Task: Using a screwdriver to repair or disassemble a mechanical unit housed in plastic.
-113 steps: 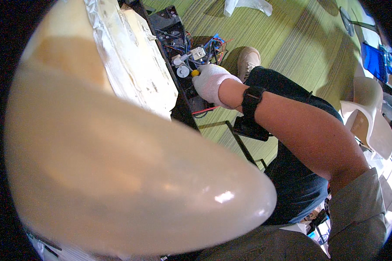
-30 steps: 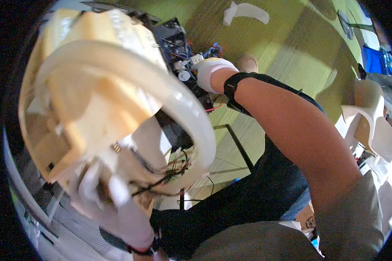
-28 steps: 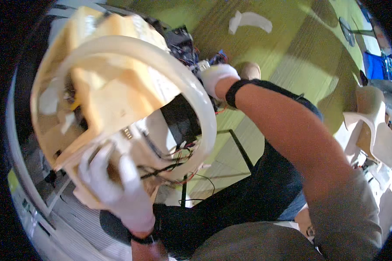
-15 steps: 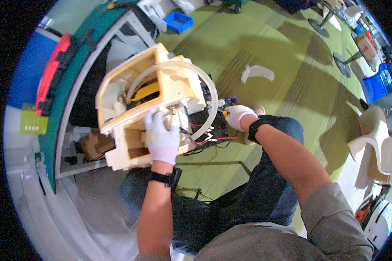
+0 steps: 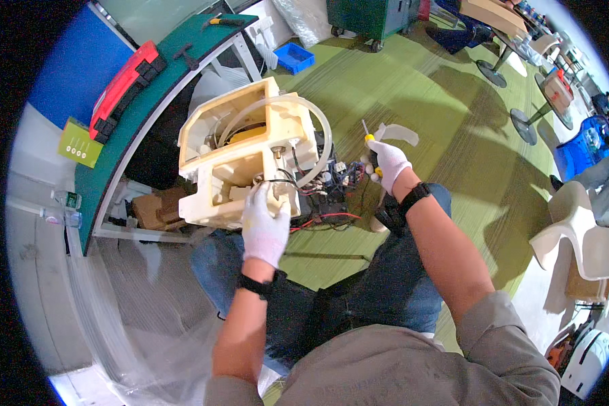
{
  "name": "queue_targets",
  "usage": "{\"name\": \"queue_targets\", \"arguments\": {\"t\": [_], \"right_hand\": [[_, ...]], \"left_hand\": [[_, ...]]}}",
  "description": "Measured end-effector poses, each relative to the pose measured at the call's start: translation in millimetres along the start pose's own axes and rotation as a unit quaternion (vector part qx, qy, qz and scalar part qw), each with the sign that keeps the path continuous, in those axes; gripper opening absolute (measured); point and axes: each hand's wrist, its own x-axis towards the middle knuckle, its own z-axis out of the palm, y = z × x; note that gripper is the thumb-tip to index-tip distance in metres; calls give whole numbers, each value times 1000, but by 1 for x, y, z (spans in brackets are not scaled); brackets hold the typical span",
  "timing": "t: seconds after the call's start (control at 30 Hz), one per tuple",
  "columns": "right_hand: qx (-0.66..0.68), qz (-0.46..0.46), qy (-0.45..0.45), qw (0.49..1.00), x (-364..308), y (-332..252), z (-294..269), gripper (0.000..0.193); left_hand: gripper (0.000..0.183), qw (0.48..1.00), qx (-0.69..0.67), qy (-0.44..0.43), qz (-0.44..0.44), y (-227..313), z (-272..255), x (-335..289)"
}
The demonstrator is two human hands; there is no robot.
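A cream plastic appliance housing (image 5: 240, 159) with open compartments stands tilted in front of me, a pale flexible hose (image 5: 326, 132) arching over it. My left hand (image 5: 265, 230), in a white glove, grips the housing's near edge, close to a thin black cable. To the right of the housing lies a cluster of wires and dark electrical parts (image 5: 331, 189). My gloved right hand (image 5: 391, 166) is closed around a yellow-handled screwdriver (image 5: 369, 137), its shaft pointing up and away, apart from the housing.
A green-topped workbench (image 5: 176, 73) at left carries a red-and-black toolbox (image 5: 125, 91) and a hammer (image 5: 222, 21). On the floor are a blue bin (image 5: 295, 58) and a curved white piece (image 5: 398, 133). White chairs (image 5: 575, 223) stand at right.
My right hand has lifted away from the wired parts, and the screwdriver shaft now shows. My left hand has shifted to the housing's near edge. The whole view has shifted.
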Motion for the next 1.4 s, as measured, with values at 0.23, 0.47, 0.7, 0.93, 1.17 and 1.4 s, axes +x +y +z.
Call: {"name": "queue_targets", "arguments": {"t": [0.23, 0.47, 0.7, 0.93, 1.17, 1.4], "right_hand": [[-87, 2, 37, 996, 20, -25, 6, 20], [-462, -141, 100, 870, 116, -7, -29, 25], [-602, -288, 128, 734, 33, -48, 30, 33], [-506, -351, 102, 781, 37, -111, 16, 34], [-540, -458, 90, 700, -9, -139, 19, 34], [-347, -253, 40, 902, -75, -123, 29, 34]], "left_hand": [[62, 741, -536, -337, -225, 84, 84, -28], [43, 483, -774, -283, -295, 148, 142, -8], [57, 499, -693, -307, -421, 144, 121, 19], [61, 736, -545, -328, -232, 182, 76, 53], [48, 589, -616, -523, 21, 121, 174, 55], [42, 777, -501, -302, 234, 209, 80, 7]]}}
